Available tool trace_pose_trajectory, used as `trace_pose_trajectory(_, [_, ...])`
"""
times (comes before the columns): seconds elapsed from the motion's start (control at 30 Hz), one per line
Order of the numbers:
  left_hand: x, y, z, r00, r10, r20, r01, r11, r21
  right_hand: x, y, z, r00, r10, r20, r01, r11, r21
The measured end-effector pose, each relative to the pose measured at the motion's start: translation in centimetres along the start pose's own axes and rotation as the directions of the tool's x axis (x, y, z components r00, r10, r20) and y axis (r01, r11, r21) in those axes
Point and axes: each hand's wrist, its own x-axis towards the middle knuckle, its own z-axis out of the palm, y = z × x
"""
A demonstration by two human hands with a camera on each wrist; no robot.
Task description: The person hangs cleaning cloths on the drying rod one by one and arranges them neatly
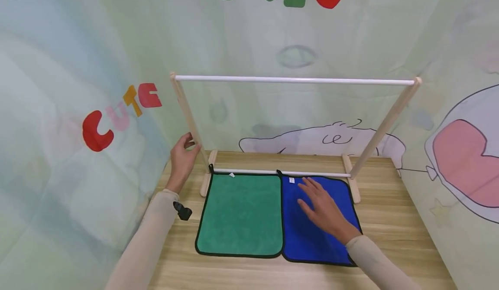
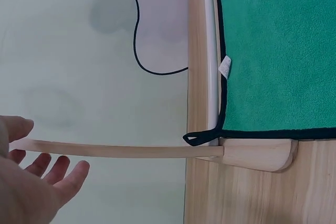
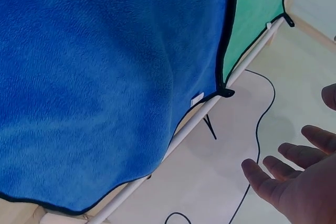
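A green towel [image 1: 243, 214] and a blue towel [image 1: 312, 238], both with black edging and hanging loops, lie flat side by side on the table. Behind them stands a wooden rack whose white top bar [image 1: 292, 80] runs between two uprights. My left hand [image 1: 182, 160] is at the left upright [image 1: 187, 112]; in the left wrist view the post passes between the thumb and the loosely bent fingers, and contact is unclear. Over the blue towel, my right hand [image 1: 323, 210] is spread with nothing in it. In the right wrist view its fingers [image 3: 302, 156] are apart from the cloth.
A white lower bar [image 1: 245, 171] runs along the towels' far edge. The rack's wooden feet [image 1: 355, 190] rest on the wood-grain table [image 1: 393, 220]. Printed cloth walls [image 1: 249, 34] enclose the back and both sides. A black strap piece [image 1: 183, 212] sits at my left wrist.
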Motion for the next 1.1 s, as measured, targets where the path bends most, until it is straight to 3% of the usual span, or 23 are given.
trace_pose_trajectory(0.4, [0.7,-0.2,0.2,0.999,-0.010,-0.042,0.009,1.000,-0.025,0.7,-0.9,1.4,0.997,0.065,0.035,-0.069,0.986,0.151])
trace_pose_trajectory(0.67, [0.9,-0.2,0.2,0.997,0.007,-0.074,-0.009,0.999,-0.032,1.3,-2.0,2.9,0.994,0.097,0.056,-0.110,0.947,0.303])
trace_pose_trajectory(1.1, [0.9,-0.4,0.7,0.997,0.004,-0.080,-0.010,0.997,-0.075,1.7,-2.2,5.4,0.992,0.102,0.075,-0.123,0.922,0.366])
